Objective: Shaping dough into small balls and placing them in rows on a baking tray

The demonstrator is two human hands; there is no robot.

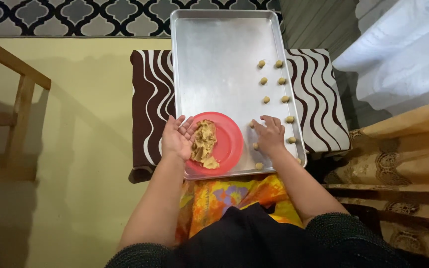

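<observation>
A big silver baking tray [214,59] lies on a brown and white striped cushion [150,99]. At 6 o'clock on the tray sits a red plate [230,144] with a lump of tan dough [203,141] on it. Little dough balls [266,99] sit in two rows down the 3 o'clock side of the tray, each one apart from the next.

The left hand [177,138] lies open at 9 o'clock of the plate, palm up, fingers spread a bit, touching the edge of the dough lump. It holds nothing that I can see.

The right hand [270,135] is palm down at 4 o'clock on the tray, fingers bent and a little apart, tips on the metal. A small ball [252,124] peeks out by its fingertips, so I think it is putting a ball down in the row. I cannot tell if it pinches it.

The step looks like lining up balls. A next ball would need a small bit pulled off the lump and rolled round, then set in a free spot near 5 o'clock, not touching the others.
</observation>
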